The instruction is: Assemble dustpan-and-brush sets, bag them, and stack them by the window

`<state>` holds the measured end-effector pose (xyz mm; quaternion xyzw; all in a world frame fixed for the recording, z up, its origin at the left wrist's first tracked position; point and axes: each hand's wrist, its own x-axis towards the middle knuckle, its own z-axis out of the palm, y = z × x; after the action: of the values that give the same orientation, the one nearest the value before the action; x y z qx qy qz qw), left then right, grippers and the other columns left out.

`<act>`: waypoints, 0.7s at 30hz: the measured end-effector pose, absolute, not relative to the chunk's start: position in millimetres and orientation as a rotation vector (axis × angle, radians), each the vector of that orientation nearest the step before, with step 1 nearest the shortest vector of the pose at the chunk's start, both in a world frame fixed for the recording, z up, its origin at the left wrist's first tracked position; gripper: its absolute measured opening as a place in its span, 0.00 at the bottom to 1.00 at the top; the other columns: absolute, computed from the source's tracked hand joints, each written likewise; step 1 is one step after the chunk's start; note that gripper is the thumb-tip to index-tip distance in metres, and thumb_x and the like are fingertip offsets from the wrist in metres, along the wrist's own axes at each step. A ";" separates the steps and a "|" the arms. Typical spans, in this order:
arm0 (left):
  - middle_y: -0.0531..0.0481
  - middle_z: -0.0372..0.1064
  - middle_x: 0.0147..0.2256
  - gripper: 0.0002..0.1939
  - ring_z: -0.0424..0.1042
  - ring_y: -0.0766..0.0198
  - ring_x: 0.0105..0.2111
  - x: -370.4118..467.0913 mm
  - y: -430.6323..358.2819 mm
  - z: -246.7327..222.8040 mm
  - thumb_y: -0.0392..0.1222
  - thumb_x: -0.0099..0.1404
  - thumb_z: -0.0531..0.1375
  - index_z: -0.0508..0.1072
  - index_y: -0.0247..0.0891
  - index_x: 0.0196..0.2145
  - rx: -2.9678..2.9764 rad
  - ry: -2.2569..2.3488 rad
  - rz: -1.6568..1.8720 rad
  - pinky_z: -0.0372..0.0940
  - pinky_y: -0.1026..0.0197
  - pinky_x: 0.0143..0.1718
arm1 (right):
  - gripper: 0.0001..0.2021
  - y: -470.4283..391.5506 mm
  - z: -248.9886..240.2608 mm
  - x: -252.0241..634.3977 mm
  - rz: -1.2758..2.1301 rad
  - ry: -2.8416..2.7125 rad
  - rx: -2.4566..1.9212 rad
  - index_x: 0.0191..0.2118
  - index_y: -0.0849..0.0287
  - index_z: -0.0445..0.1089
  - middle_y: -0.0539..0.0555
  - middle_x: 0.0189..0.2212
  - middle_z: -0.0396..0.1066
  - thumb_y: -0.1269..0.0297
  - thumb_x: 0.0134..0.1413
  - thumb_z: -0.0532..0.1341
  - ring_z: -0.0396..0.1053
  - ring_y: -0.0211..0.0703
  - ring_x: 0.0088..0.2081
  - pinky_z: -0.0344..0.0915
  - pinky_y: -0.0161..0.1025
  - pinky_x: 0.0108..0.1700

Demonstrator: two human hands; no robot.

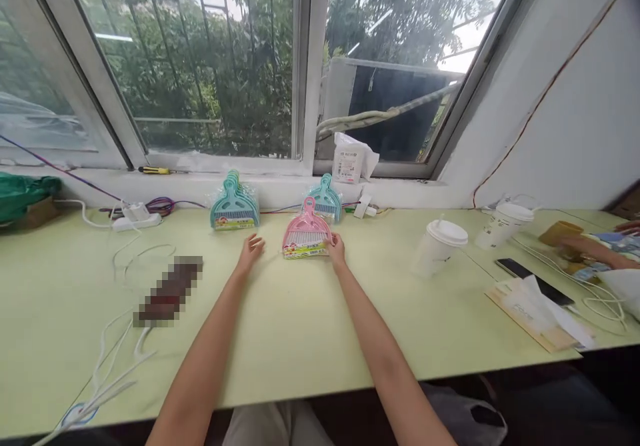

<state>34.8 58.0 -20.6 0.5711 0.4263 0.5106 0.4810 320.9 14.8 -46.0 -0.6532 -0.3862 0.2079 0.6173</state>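
A pink dustpan and brush set [305, 227] in clear plastic wrap with a yellow-green label is near the middle of the table. My right hand [337, 249] grips its lower right edge, the thumb on the front side. To its left, my left hand [251, 251] is empty, with loosely bent fingers apart from each other. Beyond that hand stands a stack of wrapped teal dustpan sets [234, 205] against the sill. Another teal dustpan set [325, 198] is behind the pink one, which partly hides it.
On the right are two white lidded cups [440, 246], [507, 223], a phone [535, 281] and a tissue pack [530, 309]. Another person's arm [595, 249] rests at the far right. A power strip [136, 221] and white cables [107, 373] lie left, beside a pixelated dark object [170, 293].
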 end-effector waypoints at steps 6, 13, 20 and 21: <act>0.40 0.73 0.37 0.28 0.74 0.56 0.33 51.4 13.7 -13.1 0.50 0.49 0.68 0.68 0.33 0.44 1.259 0.775 0.780 0.68 0.56 0.36 | 0.16 -22.9 -52.6 281.3 0.770 -1.109 -1.228 0.37 0.58 0.68 0.53 0.34 0.74 0.56 0.41 0.63 0.71 0.46 0.38 0.67 0.42 0.42; 0.40 0.73 0.43 0.23 0.73 0.55 0.42 68.9 7.6 -11.5 0.49 0.56 0.63 0.70 0.37 0.47 0.964 0.645 0.966 0.68 0.56 0.42 | 0.18 -67.5 -20.9 262.0 0.207 -1.007 -1.351 0.51 0.54 0.60 0.57 0.50 0.65 0.51 0.60 0.48 0.65 0.43 0.48 0.64 0.42 0.48; 0.40 0.71 0.47 0.23 0.73 0.56 0.44 86.9 4.2 -18.3 0.49 0.61 0.59 0.67 0.39 0.52 0.858 0.693 0.982 0.70 0.59 0.38 | 0.10 -86.3 -8.4 241.7 -0.078 -1.439 -1.511 0.43 0.52 0.66 0.55 0.45 0.65 0.57 0.57 0.57 0.62 0.49 0.50 0.54 0.52 0.56; 0.40 0.71 0.47 0.23 0.73 0.57 0.43 86.8 4.8 -19.8 0.49 0.61 0.59 0.66 0.39 0.53 0.844 0.711 0.981 0.70 0.60 0.36 | 0.14 -83.5 -11.8 239.8 -0.005 -1.388 -1.515 0.47 0.53 0.64 0.56 0.47 0.63 0.56 0.55 0.59 0.62 0.49 0.49 0.58 0.51 0.54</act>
<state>86.8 4.8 -19.8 0.3846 0.3242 0.4473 0.7395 239.8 -83.5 -11.8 -0.6311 -0.5783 -0.0020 0.5170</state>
